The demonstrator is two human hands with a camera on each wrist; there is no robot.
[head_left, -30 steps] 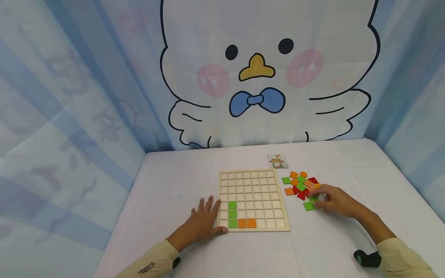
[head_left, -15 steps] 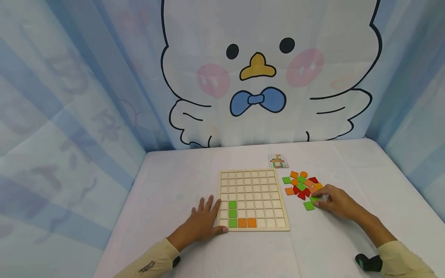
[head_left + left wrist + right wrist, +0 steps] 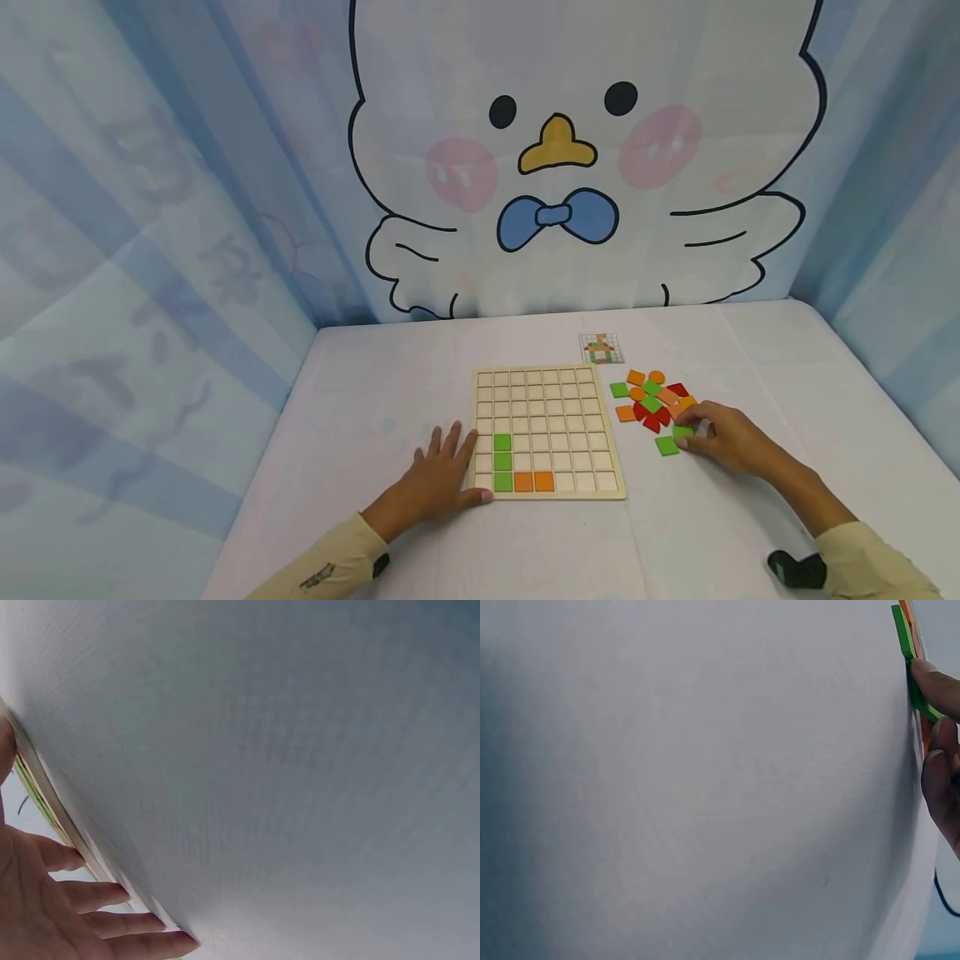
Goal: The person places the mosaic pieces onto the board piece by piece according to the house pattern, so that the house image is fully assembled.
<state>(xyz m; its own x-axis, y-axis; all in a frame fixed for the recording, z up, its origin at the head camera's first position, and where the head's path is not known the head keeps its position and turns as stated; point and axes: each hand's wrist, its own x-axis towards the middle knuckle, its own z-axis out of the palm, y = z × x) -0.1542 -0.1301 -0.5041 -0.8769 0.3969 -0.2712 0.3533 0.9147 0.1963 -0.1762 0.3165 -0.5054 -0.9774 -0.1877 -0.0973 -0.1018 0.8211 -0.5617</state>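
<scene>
A square wooden grid board [image 3: 550, 392] lies on the table, with several green tiles [image 3: 502, 462] in one column and two orange tiles [image 3: 534, 482] in its bottom row. Spread over the board's left edge and lower left corner, my left hand [image 3: 430, 486] rests with straight fingers. My right hand [image 3: 731, 437] pinches a green square tile [image 3: 683, 432] between thumb and fingertips, beside the loose pile. In the right wrist view that green tile [image 3: 916, 691] looks tilted. Another green tile [image 3: 667, 446] lies just left of the thumb.
Loose red, orange and green tiles [image 3: 651, 405] form a pile right of the board, some of them round. A small card [image 3: 602, 348] with a coloured grid picture lies behind the board. A printed curtain [image 3: 555, 275] borders the table's far edge.
My right hand stays beside the pile, and the green tile at its fingertips has shifted slightly and shows more of its face. The left hand keeps its place on the board.
</scene>
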